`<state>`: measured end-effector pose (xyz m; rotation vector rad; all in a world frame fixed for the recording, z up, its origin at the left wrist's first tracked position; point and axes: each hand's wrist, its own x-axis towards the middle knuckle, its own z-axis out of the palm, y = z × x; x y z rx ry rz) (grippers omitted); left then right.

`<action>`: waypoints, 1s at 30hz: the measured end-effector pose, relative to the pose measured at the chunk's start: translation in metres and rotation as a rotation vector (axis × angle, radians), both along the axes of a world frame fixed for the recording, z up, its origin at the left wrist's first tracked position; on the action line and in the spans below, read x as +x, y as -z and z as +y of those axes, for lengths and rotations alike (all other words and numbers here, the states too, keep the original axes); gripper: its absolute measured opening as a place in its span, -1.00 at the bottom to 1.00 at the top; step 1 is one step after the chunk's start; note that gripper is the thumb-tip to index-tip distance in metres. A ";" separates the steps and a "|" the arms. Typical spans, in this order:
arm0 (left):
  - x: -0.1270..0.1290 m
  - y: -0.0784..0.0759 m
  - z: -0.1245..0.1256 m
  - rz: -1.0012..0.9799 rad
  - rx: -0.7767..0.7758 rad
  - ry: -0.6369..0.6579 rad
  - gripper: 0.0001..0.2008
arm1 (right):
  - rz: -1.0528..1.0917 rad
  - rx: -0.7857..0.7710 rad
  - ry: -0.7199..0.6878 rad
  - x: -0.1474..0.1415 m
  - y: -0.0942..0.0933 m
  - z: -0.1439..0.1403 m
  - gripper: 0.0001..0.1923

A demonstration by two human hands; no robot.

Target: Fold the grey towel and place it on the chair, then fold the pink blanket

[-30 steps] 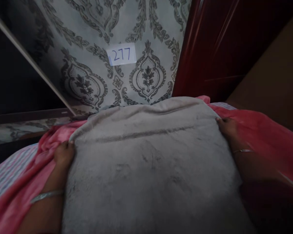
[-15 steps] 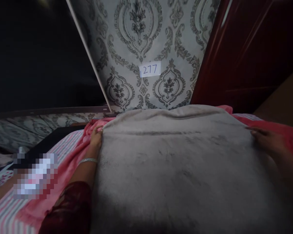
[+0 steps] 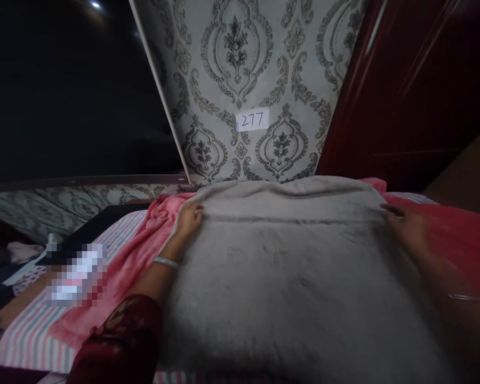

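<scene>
A grey plush blanket [image 3: 288, 277] spreads across the middle of the view, with a straight crease running across its far part. My left hand [image 3: 190, 220] is closed on the blanket at the left end of that crease, fingers curled over the fabric. On the opposite side, my right hand [image 3: 406, 226] pinches the blanket near the crease's right end; its thumb and fingers are partly blurred and dark. The fabric between the two hands lies fairly flat, with soft wrinkles along the far edge.
Beneath the grey blanket lie a pink-red blanket [image 3: 456, 229] and a striped sheet [image 3: 28, 341]. A large black screen [image 3: 72, 96] stands at the left, a patterned wall with a paper label [image 3: 252, 119] behind, and a dark red glossy panel [image 3: 408, 90] at the right.
Both hands have moved inward along the grey blanket, the left hand to the right and the right hand to the left. The camera view has shifted slightly.
</scene>
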<state>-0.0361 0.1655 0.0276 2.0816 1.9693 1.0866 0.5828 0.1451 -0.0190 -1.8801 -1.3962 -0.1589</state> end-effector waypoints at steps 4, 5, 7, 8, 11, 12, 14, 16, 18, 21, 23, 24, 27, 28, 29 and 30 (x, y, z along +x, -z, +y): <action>0.044 0.019 0.008 0.143 -0.068 0.271 -0.89 | 0.045 -0.049 -0.425 -0.089 -0.011 0.012 -0.68; 0.048 0.024 0.009 0.168 -0.070 0.287 -0.89 | 0.027 -0.067 -0.488 -0.107 -0.008 0.014 -0.69; 0.051 0.034 0.009 0.209 -0.062 0.278 -0.89 | -0.030 -0.099 -0.570 -0.132 0.004 0.016 -0.71; 0.050 0.038 0.008 0.223 -0.054 0.262 -0.88 | -0.062 -0.105 -0.589 -0.138 0.011 0.016 -0.71; 0.041 0.047 0.005 0.251 -0.030 0.212 -0.84 | -0.141 -0.078 -0.589 -0.141 0.034 0.014 -0.71; 0.038 0.049 0.005 0.258 -0.028 0.208 -0.83 | -0.166 -0.057 -0.587 -0.139 0.039 0.013 -0.72; 0.033 0.051 0.007 0.276 -0.040 0.228 -0.83 | -0.221 -0.032 -0.602 -0.134 0.045 0.011 -0.74; 0.031 0.053 0.010 0.295 -0.061 0.255 -0.85 | -0.273 -0.051 -0.615 -0.131 0.047 0.011 -0.76; 0.032 0.054 0.013 0.310 -0.073 0.255 -0.88 | -0.308 -0.094 -0.597 -0.131 0.046 0.012 -0.78; 0.035 0.053 0.013 0.325 -0.064 0.218 -0.90 | -0.338 -0.131 -0.548 -0.136 0.045 0.014 -0.81; 0.037 0.052 0.011 0.328 -0.040 0.192 -0.90 | -0.354 -0.130 -0.522 -0.140 0.045 0.014 -0.80; 0.037 0.050 0.009 0.328 -0.022 0.179 -0.89 | -0.358 -0.122 -0.511 -0.141 0.045 0.015 -0.79; 0.039 0.044 0.005 0.322 0.040 0.144 -0.89 | -0.351 -0.072 -0.513 -0.140 0.047 0.015 -0.79; 0.040 0.042 0.004 0.319 0.060 0.135 -0.88 | -0.346 -0.050 -0.530 -0.140 0.048 0.015 -0.79; 0.040 0.040 0.004 0.317 0.078 0.129 -0.87 | -0.342 -0.029 -0.553 -0.139 0.049 0.015 -0.77; 0.041 0.038 0.004 0.316 0.094 0.126 -0.87 | -0.341 -0.014 -0.575 -0.138 0.049 0.016 -0.73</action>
